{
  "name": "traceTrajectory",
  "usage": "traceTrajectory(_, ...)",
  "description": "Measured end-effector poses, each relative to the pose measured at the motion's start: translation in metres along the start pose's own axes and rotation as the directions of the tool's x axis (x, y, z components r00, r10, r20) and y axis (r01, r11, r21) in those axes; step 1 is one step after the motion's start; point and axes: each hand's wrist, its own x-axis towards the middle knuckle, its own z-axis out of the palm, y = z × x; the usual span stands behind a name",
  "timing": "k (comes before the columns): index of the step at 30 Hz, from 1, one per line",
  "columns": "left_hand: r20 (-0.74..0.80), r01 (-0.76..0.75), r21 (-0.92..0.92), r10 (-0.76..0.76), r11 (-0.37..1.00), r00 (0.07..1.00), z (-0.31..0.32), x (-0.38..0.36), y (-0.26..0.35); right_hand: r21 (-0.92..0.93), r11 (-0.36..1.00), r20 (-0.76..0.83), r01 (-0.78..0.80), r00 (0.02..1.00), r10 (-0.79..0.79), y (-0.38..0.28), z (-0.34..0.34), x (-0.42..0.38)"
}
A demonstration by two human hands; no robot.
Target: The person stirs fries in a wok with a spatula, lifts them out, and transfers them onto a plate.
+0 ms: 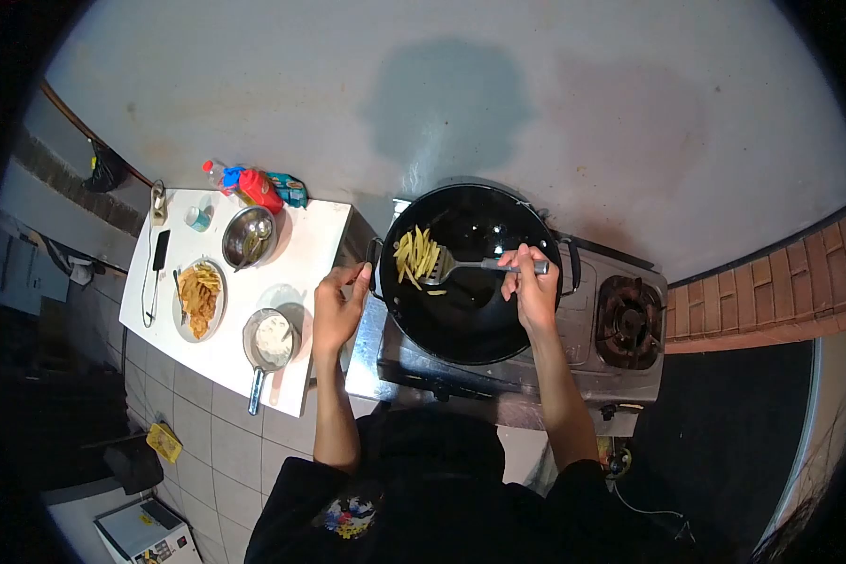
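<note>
A large black wok (461, 329) with dark liquid in it stands on the stove. My right hand (533, 287) grips the grey handle of a slotted spatula (465, 266) over the wok. Pale yellow fries (415, 256) lie heaped on the spatula's head at the wok's left side, with one or two loose pieces just below. At the wok's left handle is my left hand (342, 305), its thumb and forefinger brought together; whether something is between them is too small to tell.
On the white table (324, 244) at left stand a plate of fried food (198, 296), a metal bowl (249, 237), a saucepan of white mixture (273, 338), a phone (162, 249) and bottles (258, 190). A bare burner (629, 321) is right of the wok.
</note>
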Motion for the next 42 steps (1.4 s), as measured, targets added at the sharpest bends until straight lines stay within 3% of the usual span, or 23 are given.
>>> traceTrajectory(12, -0.029, -0.075, -0.001, 0.075, 0.997, 0.997, -0.001, 0.0, 0.002, 0.022, 1.0, 0.027, 0.001, 1.0, -0.001, -0.001, -0.001, 0.0)
traceTrajectory(14, 0.071, 0.074, 0.035, -0.076, 0.997, 0.995, -0.006, 0.0, 0.01, 0.015, 1.0, 0.021, 0.003, 1.0, -0.003, -0.004, -0.001, -0.001)
traceTrajectory(15, 0.072, 0.074, 0.034, -0.076, 0.997, 0.994, -0.005, 0.0, 0.008, 0.015, 1.0, 0.014, 0.0, 1.0, 0.0, -0.005, -0.002, -0.002)
traceTrajectory(17, -0.003, -0.036, 0.002, 0.036, 0.999, 0.999, -0.001, 0.001, -0.001, 0.014, 1.0, 0.004, -0.003, 1.0, 0.003, -0.009, -0.005, -0.004)
traceTrajectory(21, -0.022, -0.082, 0.021, 0.082, 0.996, 0.996, -0.001, 0.001, -0.003, -0.038, 0.999, -0.001, 0.003, 1.0, -0.003, -0.018, -0.011, -0.008)
traceTrajectory(23, 0.01, 0.005, 0.025, -0.005, 1.0, 1.0, -0.003, 0.001, 0.001, -0.062, 0.998, -0.003, 0.01, 1.0, -0.01, -0.021, -0.017, -0.01)
traceTrajectory(35, 0.002, -0.019, -0.005, 0.019, 1.0, 1.0, -0.002, 0.002, 0.001, -0.291, 0.956, -0.076, -0.038, 0.997, 0.016, -0.067, -0.05, -0.024)
traceTrajectory(39, -0.009, -0.051, 0.002, 0.051, 0.999, 0.999, -0.002, 0.002, -0.001, -0.358, 0.934, -0.033, -0.013, 0.999, 0.001, -0.071, -0.046, -0.024)
traceTrajectory(42, 0.006, 0.01, -0.015, -0.01, 1.0, 1.0, -0.004, 0.001, 0.004, -0.371, 0.928, -0.024, -0.014, 1.0, 0.006, -0.065, -0.045, -0.021)
